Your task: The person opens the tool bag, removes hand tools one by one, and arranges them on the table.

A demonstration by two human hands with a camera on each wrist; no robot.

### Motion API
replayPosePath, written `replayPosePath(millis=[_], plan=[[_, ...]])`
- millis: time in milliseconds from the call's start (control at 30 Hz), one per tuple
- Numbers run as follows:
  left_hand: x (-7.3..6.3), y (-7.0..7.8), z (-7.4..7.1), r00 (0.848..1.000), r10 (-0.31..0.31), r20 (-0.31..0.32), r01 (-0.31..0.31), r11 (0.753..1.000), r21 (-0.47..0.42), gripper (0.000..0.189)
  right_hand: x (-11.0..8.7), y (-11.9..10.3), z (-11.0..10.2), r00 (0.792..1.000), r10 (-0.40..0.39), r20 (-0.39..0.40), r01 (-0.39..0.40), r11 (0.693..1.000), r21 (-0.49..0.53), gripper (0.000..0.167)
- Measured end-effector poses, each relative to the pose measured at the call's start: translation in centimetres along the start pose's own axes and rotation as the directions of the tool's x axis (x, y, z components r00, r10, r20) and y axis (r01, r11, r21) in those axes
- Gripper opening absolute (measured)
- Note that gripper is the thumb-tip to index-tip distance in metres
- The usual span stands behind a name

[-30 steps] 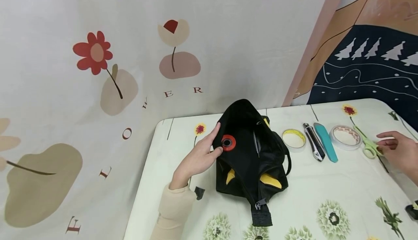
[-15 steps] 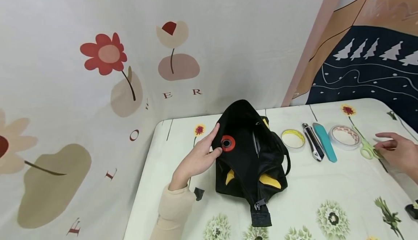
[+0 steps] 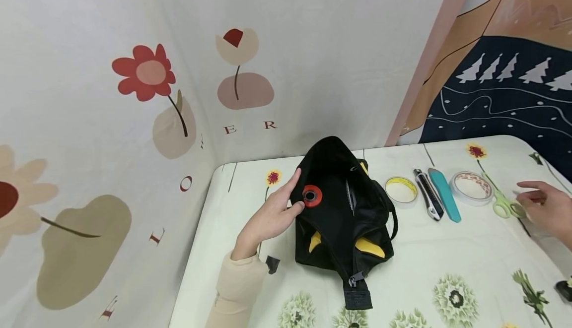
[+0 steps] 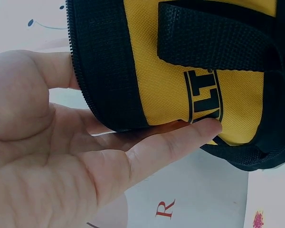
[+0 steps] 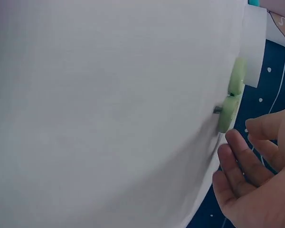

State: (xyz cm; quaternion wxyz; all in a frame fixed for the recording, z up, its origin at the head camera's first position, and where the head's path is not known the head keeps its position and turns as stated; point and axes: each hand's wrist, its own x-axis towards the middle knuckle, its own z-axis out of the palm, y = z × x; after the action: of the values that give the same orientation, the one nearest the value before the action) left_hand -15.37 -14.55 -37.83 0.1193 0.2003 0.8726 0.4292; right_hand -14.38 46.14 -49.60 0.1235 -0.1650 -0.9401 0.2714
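Note:
A black tool bag (image 3: 330, 219) with yellow patches stands unzipped on the table. My left hand (image 3: 274, 214) grips its left edge, thumb inside the opening and fingers along the outside. From the left wrist view, those fingers lie under the bag's yellow side (image 4: 161, 95), which has black lettering and a webbing strap. Inside the opening shows a red ring-shaped roll (image 3: 312, 196) with a dark centre. At the far right my right hand (image 3: 547, 209) hovers beside the light green scissors (image 3: 502, 209), fingers loosely bent with nothing in them. The scissors' handles (image 5: 227, 116) show just past its fingertips.
Right of the bag lie a yellow-cored tape roll (image 3: 413, 187), a black and silver utility knife (image 3: 430, 195), a teal cutter (image 3: 445, 196) and a clear tape roll (image 3: 473, 200). Printed curtains (image 3: 330, 60) hang behind the flowered tablecloth (image 3: 415, 263).
My right hand has drawn slightly right, off the scissors' handle, which it was touching. The scissors have turned a little. My left hand and the bag have stayed put.

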Motion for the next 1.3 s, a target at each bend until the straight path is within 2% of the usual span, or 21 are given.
replayPosePath(millis=[67,200,300,367,467,600,733,900,1100,1300], plan=[[0.0,0.0,0.0,1.0,0.003,0.0,-0.003,1.0,0.0,0.08,-0.2,-0.4,-0.2,0.997,-0.027,-0.069,0.029,0.999,0.032,0.037],[0.0,-0.1,0.1,1.0,0.006,0.005,-0.006,1.0,0.0,0.08,-0.9,-2.5,-0.6,0.977,-0.054,-0.206,0.083,0.987,0.135,0.04],[0.0,-0.1,0.1,1.0,0.008,0.006,-0.008,1.0,0.0,0.08,-1.2,-4.6,-1.0,0.967,-0.023,-0.256,0.075,0.978,0.197,0.042],[0.0,-0.1,0.1,1.0,0.01,0.007,-0.01,1.0,-0.001,0.08,-1.3,-6.1,-1.1,0.962,-0.023,-0.273,0.077,0.98,0.186,0.042],[-0.1,-0.1,0.1,1.0,0.012,0.006,-0.012,1.0,-0.005,0.08,-1.7,-8.0,-1.0,0.947,-0.076,-0.313,0.128,0.981,0.148,0.04],[-0.1,0.0,0.1,1.0,0.021,0.007,-0.021,1.0,0.0,0.08,-2.6,-10.6,-0.4,0.924,-0.145,-0.354,0.216,0.962,0.169,0.038],[-0.2,0.0,0.0,0.999,0.031,0.01,-0.031,1.0,0.002,0.08,-3.7,-13.5,0.1,0.911,-0.186,-0.367,0.291,0.923,0.252,0.042],[-0.3,0.1,0.0,1.0,0.03,0.008,-0.03,1.0,-0.002,0.08,-5.0,-17.5,0.3,0.895,-0.243,-0.375,0.378,0.859,0.345,0.042],[-0.2,0.1,0.0,1.0,0.028,0.008,-0.028,1.0,-0.01,0.079,-6.6,-21.7,0.4,0.875,-0.277,-0.396,0.438,0.8,0.41,0.039],[-0.3,0.2,-0.1,1.0,0.02,0.006,-0.02,1.0,-0.015,0.079,-8.1,-25.7,0.6,0.869,-0.339,-0.361,0.488,0.715,0.501,0.043]])
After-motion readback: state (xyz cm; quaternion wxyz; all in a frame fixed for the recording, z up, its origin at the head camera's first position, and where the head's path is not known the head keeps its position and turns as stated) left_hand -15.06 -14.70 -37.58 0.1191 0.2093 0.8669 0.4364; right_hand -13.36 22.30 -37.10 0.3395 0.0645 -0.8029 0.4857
